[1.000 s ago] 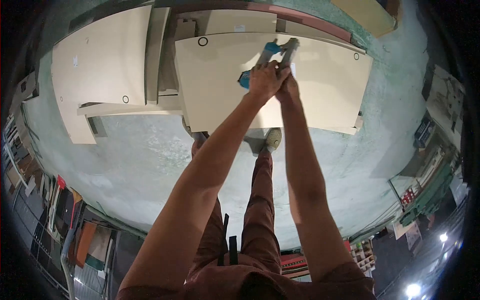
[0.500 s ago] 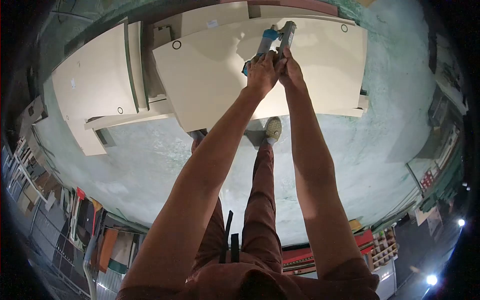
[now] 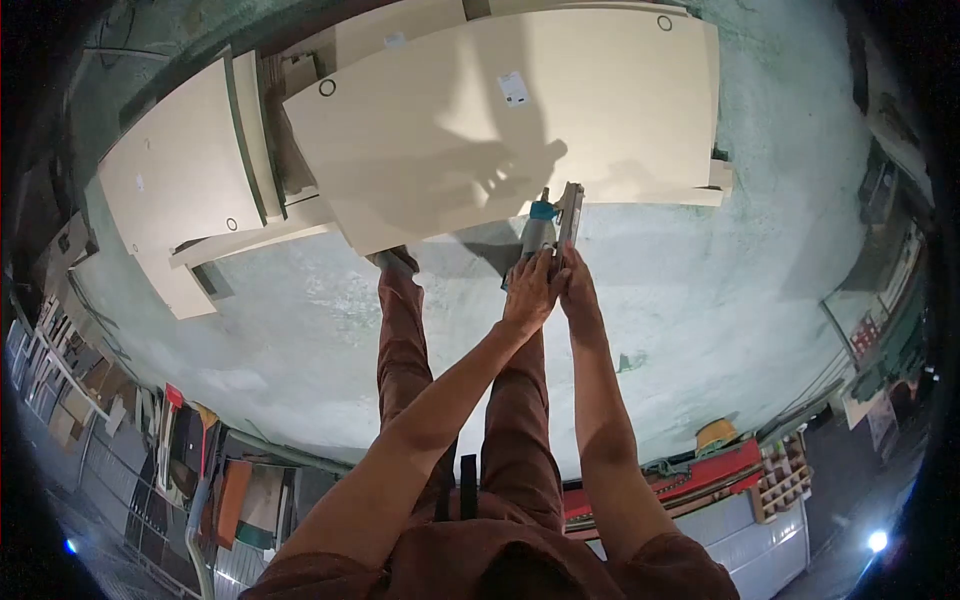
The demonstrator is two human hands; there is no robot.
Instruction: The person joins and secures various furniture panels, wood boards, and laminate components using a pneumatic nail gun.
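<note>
Both hands clasp one blue-and-grey power tool, held upright above the floor. Its tip shows against the near edge of the large cream board; contact cannot be told. Left hand: fingers wrapped tight round the blue body. Right hand: closed on the grey part alongside.

Step, as judged: lining the tool to the board edge. The next move calls for a square nose and a steady two-hand grip.

Containers: cubby rack at lower right, contents too small to tell.
</note>
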